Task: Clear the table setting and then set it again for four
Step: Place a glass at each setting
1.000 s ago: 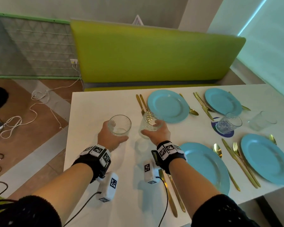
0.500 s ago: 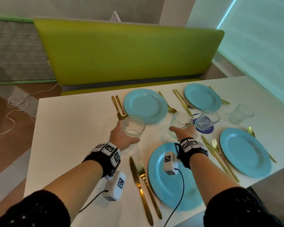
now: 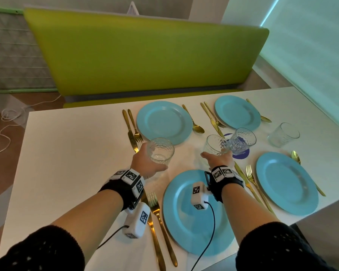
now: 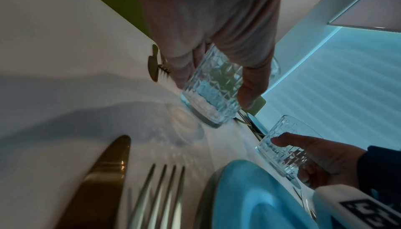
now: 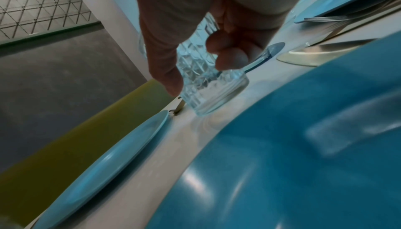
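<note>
Carried rightward over white surface (image 3: 70,153): tumblers held in left hand (image 3: 145,163) and right hand (image 3: 217,159) grips.

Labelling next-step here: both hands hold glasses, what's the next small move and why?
Probably lower both to the table. The left hand grips a glass just off the surface near the far-left plate; the right hand grips another glass beyond the near plate. Both places lack one.
</note>
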### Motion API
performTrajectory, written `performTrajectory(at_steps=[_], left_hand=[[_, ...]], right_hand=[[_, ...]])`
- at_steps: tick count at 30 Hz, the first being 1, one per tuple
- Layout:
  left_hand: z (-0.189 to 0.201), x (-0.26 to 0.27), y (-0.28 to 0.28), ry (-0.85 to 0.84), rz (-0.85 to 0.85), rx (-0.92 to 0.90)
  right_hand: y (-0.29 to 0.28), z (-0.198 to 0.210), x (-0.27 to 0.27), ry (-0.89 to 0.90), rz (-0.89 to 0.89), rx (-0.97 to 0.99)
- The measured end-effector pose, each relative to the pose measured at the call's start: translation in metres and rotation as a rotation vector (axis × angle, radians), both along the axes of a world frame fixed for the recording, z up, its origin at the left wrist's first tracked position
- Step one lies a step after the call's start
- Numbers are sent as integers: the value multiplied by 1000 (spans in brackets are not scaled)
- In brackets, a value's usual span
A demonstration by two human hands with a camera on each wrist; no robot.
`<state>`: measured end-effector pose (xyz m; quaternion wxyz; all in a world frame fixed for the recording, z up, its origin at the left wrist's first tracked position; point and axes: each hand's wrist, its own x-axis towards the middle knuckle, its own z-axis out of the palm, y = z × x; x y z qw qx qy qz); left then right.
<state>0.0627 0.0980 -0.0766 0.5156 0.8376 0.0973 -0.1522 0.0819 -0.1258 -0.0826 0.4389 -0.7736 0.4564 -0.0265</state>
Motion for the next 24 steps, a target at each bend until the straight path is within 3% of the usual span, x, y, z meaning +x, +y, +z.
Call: performTrajectory(at_steps=[24], left_hand=[[-7, 0, 1, 28, -5, 32]], right_hand=[[-12, -10, 6, 2, 57, 3]])
